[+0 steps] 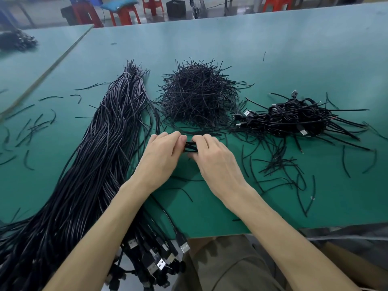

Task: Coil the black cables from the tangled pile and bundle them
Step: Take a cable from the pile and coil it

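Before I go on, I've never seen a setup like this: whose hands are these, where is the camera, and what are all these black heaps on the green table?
There is no machine here. A person works with two bare hands, and the single picture comes from a camera worn on the head, looking forward and down. The left hand and right hand meet in the middle, both pinching a small black coil of cable between their fingertips. On the green table, the long cables lie in a thick sheaf at the left, their USB plugs hanging over the near edge. Behind the hands sits a heap of short black strands, probably ties. At the right lies a pile of coiled cables, some with plugs showing.
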`<state>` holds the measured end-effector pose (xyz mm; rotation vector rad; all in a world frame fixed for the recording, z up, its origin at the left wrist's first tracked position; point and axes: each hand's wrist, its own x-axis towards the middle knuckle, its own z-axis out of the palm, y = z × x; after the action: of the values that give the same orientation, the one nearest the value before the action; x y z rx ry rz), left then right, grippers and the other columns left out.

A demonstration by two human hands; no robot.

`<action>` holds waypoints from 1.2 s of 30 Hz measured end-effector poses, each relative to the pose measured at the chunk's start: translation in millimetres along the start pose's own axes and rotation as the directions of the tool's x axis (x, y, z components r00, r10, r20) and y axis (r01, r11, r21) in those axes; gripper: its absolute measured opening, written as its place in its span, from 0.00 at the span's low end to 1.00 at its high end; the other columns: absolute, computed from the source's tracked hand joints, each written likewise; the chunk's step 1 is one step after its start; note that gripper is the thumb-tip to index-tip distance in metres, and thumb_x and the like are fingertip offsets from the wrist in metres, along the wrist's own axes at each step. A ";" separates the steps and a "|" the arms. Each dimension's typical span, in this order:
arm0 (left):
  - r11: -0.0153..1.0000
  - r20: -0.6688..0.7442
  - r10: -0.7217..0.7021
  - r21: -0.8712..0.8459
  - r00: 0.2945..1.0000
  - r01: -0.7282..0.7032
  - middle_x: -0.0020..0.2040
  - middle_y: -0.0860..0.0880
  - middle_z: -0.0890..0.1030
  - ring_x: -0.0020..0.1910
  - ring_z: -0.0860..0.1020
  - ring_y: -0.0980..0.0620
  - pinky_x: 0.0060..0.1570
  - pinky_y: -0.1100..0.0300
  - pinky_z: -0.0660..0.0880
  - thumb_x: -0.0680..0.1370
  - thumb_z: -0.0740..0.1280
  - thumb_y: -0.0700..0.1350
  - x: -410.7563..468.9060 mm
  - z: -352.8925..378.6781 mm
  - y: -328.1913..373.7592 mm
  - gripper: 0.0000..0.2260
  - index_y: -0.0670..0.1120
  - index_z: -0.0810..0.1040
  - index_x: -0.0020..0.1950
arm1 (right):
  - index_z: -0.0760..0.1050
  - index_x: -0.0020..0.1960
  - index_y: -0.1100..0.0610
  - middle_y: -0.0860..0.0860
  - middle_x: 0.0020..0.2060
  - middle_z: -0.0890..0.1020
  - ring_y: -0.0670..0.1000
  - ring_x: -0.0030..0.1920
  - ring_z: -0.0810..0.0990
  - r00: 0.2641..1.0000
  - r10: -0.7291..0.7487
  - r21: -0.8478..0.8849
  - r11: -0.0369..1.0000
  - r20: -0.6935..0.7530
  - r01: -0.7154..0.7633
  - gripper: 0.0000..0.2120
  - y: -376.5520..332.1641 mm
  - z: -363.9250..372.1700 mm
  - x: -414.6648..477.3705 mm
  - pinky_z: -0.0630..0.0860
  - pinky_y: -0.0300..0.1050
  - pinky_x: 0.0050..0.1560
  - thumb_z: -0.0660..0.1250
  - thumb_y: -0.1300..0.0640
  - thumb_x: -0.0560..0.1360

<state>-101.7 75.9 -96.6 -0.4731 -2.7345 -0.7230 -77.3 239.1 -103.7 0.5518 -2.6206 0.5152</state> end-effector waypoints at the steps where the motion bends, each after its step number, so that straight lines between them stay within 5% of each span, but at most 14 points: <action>1: 1.000 0.004 -0.010 -0.028 1.000 0.010 0.31 0.51 0.66 0.34 0.65 0.51 0.43 0.56 0.59 0.87 0.53 0.49 0.2 0.7 0.4 0.19 0.45 0.64 0.37 | 0.75 0.58 0.61 0.53 0.47 0.77 0.54 0.46 0.78 1.000 0.003 -0.014 1.000 0.015 -0.003 0.11 0.3 0.9 0.1 0.77 0.48 0.46 0.71 0.65 0.77; 5: 0.990 0.043 -0.001 -0.143 0.999 0.007 0.29 0.49 0.67 0.31 0.65 0.51 0.38 0.63 0.61 0.84 0.55 0.48 -0.5 -0.5 0.2 0.18 0.44 0.64 0.35 | 0.74 0.62 0.61 0.53 0.48 0.77 0.54 0.48 0.76 1.000 -0.003 -0.029 1.000 0.023 0.004 0.16 1.0 4.1 -0.5 0.76 0.47 0.49 0.70 0.68 0.76; 12: 0.980 0.143 0.059 -0.195 0.988 -0.031 0.35 0.47 0.77 0.36 0.74 0.47 0.46 0.60 0.67 0.88 0.51 0.53 -1.2 -1.6 -3.2 0.23 0.44 0.77 0.43 | 0.77 0.53 0.60 0.53 0.44 0.76 0.56 0.46 0.76 1.000 -0.018 -0.015 1.000 -0.015 0.018 0.02 3.6 2.8 -1.0 0.75 0.52 0.48 0.67 0.64 0.81; 19: 0.996 0.070 0.090 0.012 0.994 -0.091 0.34 0.51 0.73 0.36 0.70 0.50 0.43 0.53 0.62 0.86 0.49 0.55 0.1 1.1 -2.1 0.22 0.45 0.72 0.41 | 0.77 0.60 0.60 0.54 0.49 0.78 0.56 0.49 0.78 0.998 -0.028 -0.059 0.998 -0.049 0.025 0.10 3.1 2.4 -0.3 0.74 0.50 0.50 0.63 0.56 0.83; 22: 0.998 -0.059 -0.049 -0.029 0.997 0.048 0.33 0.48 0.75 0.34 0.73 0.45 0.41 0.50 0.68 0.86 0.50 0.56 0.3 -3.5 -5.4 0.23 0.44 0.72 0.40 | 0.73 0.69 0.61 0.55 0.54 0.78 0.56 0.52 0.77 0.986 0.062 -0.144 0.986 -0.156 -0.085 0.18 3.7 -0.6 1.5 0.73 0.50 0.52 0.69 0.59 0.80; 25: 0.947 -0.184 -0.292 -0.192 0.939 0.257 0.34 0.49 0.77 0.32 0.74 0.52 0.33 0.62 0.69 0.87 0.50 0.59 1.1 -7.2 -10.6 0.23 0.49 0.72 0.39 | 0.71 0.68 0.61 0.56 0.57 0.75 0.57 0.54 0.74 0.938 0.243 -0.135 0.950 -0.247 -0.282 0.22 6.8 -2.4 2.3 0.70 0.50 0.54 0.72 0.65 0.76; 28: 0.901 -0.238 -0.404 -0.272 0.883 0.339 0.33 0.52 0.76 0.29 0.71 0.59 0.31 0.67 0.68 0.87 0.50 0.59 2.4 -7.0 -12.7 0.23 0.50 0.72 0.39 | 0.71 0.66 0.61 0.56 0.58 0.75 0.57 0.56 0.72 0.895 0.366 -0.025 0.923 -0.255 -0.385 0.18 10.5 -3.0 2.9 0.66 0.50 0.56 0.71 0.59 0.78; 33: 0.840 -0.291 -0.484 -0.420 0.825 0.344 0.32 0.54 0.74 0.28 0.70 0.60 0.29 0.68 0.67 0.87 0.52 0.58 3.0 -7.4 -15.3 0.23 0.49 0.72 0.37 | 0.77 0.57 0.56 0.52 0.52 0.77 0.55 0.54 0.72 0.939 0.308 -0.060 0.946 -0.151 -0.319 0.10 13.1 -3.1 -0.2 0.65 0.49 0.55 0.66 0.50 0.81; 36: 0.771 -0.256 -0.542 -0.531 0.800 0.352 0.31 0.55 0.73 0.30 0.69 0.57 0.34 0.59 0.67 0.87 0.53 0.58 5.0 -7.3 -17.8 0.23 0.49 0.71 0.36 | 0.79 0.55 0.55 0.51 0.51 0.76 0.55 0.54 0.72 0.974 0.217 -0.021 0.975 -0.067 -0.219 0.11 10.8 -3.8 1.6 0.66 0.49 0.56 0.68 0.48 0.80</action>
<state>-111.6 58.7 -96.4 0.2710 -2.2763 -1.4356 -82.2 249.4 -102.6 0.2344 -2.6369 0.5523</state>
